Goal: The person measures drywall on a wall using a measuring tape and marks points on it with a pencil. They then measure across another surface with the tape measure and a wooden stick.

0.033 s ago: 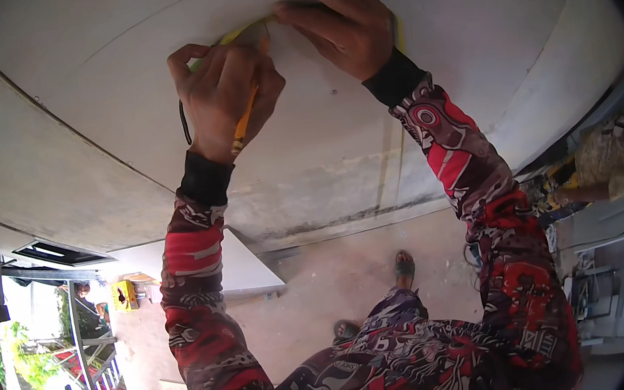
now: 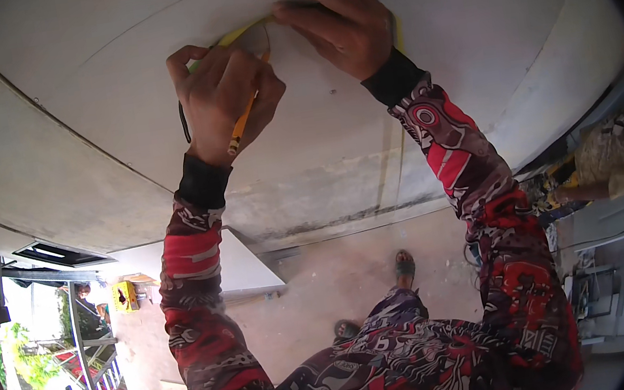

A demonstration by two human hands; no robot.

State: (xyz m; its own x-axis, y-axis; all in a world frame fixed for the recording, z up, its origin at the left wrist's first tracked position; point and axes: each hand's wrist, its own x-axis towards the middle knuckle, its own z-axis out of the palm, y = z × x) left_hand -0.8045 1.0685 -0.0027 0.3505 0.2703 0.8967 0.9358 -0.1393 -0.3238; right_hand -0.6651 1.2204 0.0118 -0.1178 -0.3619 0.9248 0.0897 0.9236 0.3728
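Note:
Both my hands are raised against a pale board (image 2: 305, 148). My left hand (image 2: 223, 100) is closed around an orange pencil (image 2: 244, 121), its eraser end pointing down toward my wrist. Behind those fingers shows a bit of a green tape measure (image 2: 194, 66), mostly hidden, with a black strap (image 2: 184, 123) hanging beside it. A yellow tape blade (image 2: 245, 30) stretches from there to my right hand (image 2: 348, 26), whose fingers pinch it against the board. More yellow shows beyond the right wrist. A thin curved line (image 2: 166, 9) arcs across the board above both hands.
A small screw head (image 2: 333, 91) sits in the board. Below are a pinkish floor (image 2: 320, 305), a white panel (image 2: 239, 269) and a yellow box (image 2: 124, 296). Metal frames (image 2: 96, 361) stand at the bright left opening; assorted items (image 2: 613, 152) crowd the right side.
My left hand has shifted very slightly, and the pencil has moved a little down with it. My right hand stays in place.

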